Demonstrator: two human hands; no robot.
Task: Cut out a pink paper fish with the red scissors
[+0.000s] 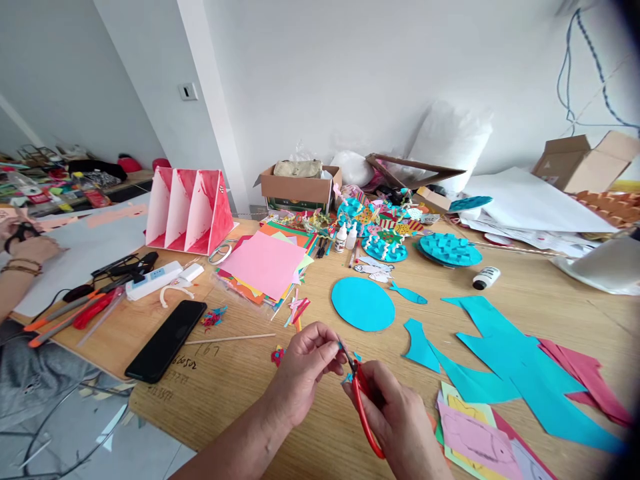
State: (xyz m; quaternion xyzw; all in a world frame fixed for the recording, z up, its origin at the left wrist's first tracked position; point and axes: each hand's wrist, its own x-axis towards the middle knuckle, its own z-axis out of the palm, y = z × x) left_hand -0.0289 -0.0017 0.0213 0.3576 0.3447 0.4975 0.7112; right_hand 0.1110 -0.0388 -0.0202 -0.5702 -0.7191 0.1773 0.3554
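My right hand (403,410) is closed around red-handled scissors (362,410), their blades pointing up and left toward my other hand. The fingertips of my left hand (310,363) are pinched together at the blades, on a tiny piece of blue paper (341,346) that is mostly hidden. Small blue scraps show around the scissors. Beyond my hands lies a blue paper oval (363,304), with a blue paper fish (409,293) to its right. Blue paper offcuts (525,363) spread across the right side of the table. A small red and blue scrap (278,355) is just left of my left hand.
A black phone (166,340) and a stack of coloured paper (265,263) lie left. Glue bottles (341,238) and blue decorated discs (447,250) stand farther back. A red and white divider (190,210) is back left. Another person's hand (33,250) holds dark-handled scissors at far left.
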